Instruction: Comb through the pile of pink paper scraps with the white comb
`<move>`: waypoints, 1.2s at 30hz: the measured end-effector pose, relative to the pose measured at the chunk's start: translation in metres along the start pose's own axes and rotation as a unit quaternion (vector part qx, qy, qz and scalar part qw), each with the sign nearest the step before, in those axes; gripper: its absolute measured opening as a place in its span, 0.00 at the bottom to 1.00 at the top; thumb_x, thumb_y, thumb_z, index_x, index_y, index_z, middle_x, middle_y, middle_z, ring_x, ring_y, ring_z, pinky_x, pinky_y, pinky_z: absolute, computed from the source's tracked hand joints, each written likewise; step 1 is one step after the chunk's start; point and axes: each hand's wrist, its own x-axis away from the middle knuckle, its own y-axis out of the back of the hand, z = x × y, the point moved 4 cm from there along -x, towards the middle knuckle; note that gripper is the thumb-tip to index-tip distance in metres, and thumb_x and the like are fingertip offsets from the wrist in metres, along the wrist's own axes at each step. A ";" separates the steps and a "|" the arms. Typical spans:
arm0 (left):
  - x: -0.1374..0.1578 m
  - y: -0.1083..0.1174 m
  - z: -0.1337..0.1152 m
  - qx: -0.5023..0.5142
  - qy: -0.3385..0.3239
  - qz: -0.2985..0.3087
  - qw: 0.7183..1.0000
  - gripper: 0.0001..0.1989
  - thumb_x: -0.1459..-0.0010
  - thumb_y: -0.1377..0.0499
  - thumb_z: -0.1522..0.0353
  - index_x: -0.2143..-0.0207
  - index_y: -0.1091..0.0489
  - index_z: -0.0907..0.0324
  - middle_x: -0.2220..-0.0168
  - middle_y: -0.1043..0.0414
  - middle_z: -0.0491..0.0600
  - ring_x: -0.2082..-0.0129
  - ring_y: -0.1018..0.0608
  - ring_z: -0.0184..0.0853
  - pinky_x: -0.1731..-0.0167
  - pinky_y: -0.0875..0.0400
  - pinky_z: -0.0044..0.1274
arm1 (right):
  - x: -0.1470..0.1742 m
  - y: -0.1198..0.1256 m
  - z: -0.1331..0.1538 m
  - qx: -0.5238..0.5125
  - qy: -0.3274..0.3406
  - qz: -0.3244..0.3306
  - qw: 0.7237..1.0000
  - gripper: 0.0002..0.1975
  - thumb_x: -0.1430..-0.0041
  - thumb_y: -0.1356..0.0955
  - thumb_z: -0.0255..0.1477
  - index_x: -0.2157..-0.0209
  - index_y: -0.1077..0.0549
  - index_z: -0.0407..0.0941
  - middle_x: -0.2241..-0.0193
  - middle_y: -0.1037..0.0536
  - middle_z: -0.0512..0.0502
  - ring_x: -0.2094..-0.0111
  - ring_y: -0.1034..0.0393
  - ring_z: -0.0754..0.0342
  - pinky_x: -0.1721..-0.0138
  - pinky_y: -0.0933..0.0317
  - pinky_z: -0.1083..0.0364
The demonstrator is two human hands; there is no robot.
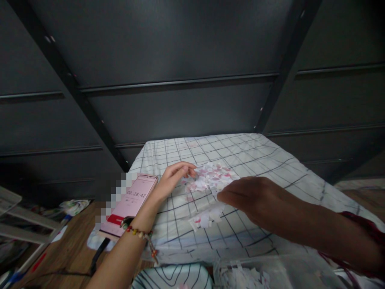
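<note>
A loose heap of torn paper scraps point(210, 174), white with pink and red bits, lies on a white grid-patterned cloth point(252, 154). At the heap's left edge, my left hand point(177, 172) rests with loosely bent fingers and a beaded bracelet on its wrist; nothing shows in its grasp. My right hand point(246, 196) is at the heap's right edge, back of the hand up and fingers pressed together. White scraps show by its fingertips, but what they hold is hidden. A smaller group of scraps point(206, 216) lies nearer to me.
A phone point(132, 204) showing a running timer stands left of my left forearm, with a cable point(99, 253) below it. A clear plastic container point(270, 267) with scraps is at the front edge, beside a striped patterned item point(174, 277). Dark panels point(180, 104) rise behind.
</note>
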 end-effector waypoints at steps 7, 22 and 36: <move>0.001 0.001 0.000 -0.003 0.011 0.000 1.000 0.12 0.41 0.49 0.64 0.64 0.29 0.60 0.70 0.28 0.49 0.67 0.27 0.32 0.65 0.35 0.24 | 0.005 0.024 -0.007 0.049 0.018 -0.053 0.997 0.15 0.49 0.43 0.15 0.69 0.30 0.45 0.74 0.24 0.49 0.77 0.32 0.57 0.75 0.41 0.58; -0.001 0.002 0.000 -0.005 0.005 -0.010 1.000 0.12 0.42 0.49 0.64 0.65 0.29 0.61 0.71 0.29 0.48 0.69 0.28 0.31 0.67 0.36 0.23 | -0.005 -0.003 0.012 0.001 -0.002 0.046 0.999 0.12 0.51 0.41 0.12 0.71 0.34 0.43 0.77 0.28 0.52 0.77 0.36 0.59 0.74 0.46 0.58; -0.002 -0.001 -0.001 -0.009 0.014 -0.008 1.000 0.12 0.44 0.48 0.63 0.66 0.29 0.62 0.72 0.29 0.48 0.70 0.28 0.31 0.68 0.35 0.23 | 0.000 -0.005 0.009 -0.011 0.019 0.062 0.998 0.14 0.49 0.43 0.13 0.70 0.33 0.42 0.76 0.28 0.50 0.74 0.36 0.59 0.71 0.46 0.58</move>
